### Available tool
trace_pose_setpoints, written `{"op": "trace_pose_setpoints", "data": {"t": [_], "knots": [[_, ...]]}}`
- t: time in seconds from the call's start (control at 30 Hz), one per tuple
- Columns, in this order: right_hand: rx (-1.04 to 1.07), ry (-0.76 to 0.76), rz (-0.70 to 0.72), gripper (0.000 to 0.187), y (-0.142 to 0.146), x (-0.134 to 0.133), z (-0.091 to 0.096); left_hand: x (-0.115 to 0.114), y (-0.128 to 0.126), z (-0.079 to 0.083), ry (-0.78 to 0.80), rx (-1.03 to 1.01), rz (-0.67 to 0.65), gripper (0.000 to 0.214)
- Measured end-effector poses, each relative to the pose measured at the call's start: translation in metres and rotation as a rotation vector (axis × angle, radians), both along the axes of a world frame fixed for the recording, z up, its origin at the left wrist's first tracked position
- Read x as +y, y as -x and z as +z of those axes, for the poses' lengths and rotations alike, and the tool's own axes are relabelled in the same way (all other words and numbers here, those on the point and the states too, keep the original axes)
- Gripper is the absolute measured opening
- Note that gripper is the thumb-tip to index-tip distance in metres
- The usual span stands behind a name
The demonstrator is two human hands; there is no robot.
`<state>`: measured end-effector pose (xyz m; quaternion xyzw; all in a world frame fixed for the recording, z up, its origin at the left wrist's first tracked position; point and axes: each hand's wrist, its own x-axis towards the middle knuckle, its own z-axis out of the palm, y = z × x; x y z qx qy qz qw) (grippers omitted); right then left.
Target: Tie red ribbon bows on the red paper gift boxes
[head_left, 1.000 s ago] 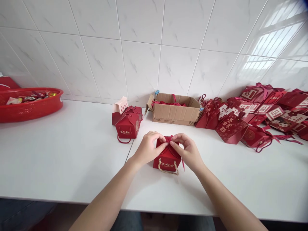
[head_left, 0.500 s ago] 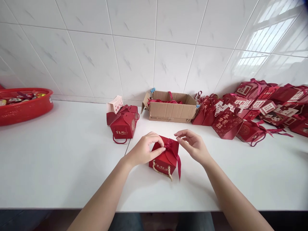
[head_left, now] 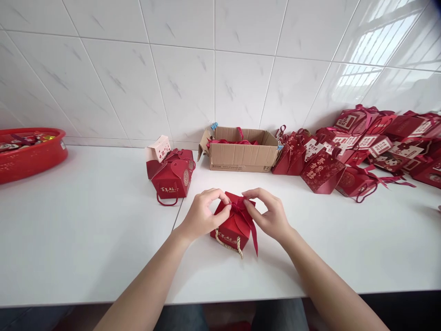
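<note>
A red gift box (head_left: 229, 225) with a cream rope handle (head_left: 227, 246) stands on the white table in front of me. Dark red ribbon (head_left: 253, 232) is knotted on its top, and one tail hangs down the right side. My left hand (head_left: 206, 214) pinches the ribbon at the left of the knot, thumb and forefinger closed. On the other side, my right hand (head_left: 268, 212) pinches the ribbon just right of the knot. Both hands rest close over the box lid, and the fingertips partly hide the bow.
Behind to the left stands another red box (head_left: 172, 177) with a pink card on top. A cardboard carton (head_left: 241, 158) of ribbon sits against the tiled wall. Several red gift boxes (head_left: 361, 138) are piled at right. A red plastic basket (head_left: 32, 158) holds wrapped items at far left.
My right hand has come in leftward from beside the box and taken hold of the ribbon. My left hand keeps its pinch near the knot. The view has shifted slightly.
</note>
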<state>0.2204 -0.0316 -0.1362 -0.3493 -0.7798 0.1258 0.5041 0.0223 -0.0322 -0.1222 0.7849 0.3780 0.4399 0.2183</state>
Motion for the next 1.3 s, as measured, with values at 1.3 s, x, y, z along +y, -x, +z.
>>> {"op": "trace_pose_setpoints", "data": {"t": [1.3], "knots": [[-0.147,0.073,0.189,0.032,-0.016,-0.009,0.007,-0.007,-0.009,-0.001,-0.119,0.044,-0.071,0.017]]}}
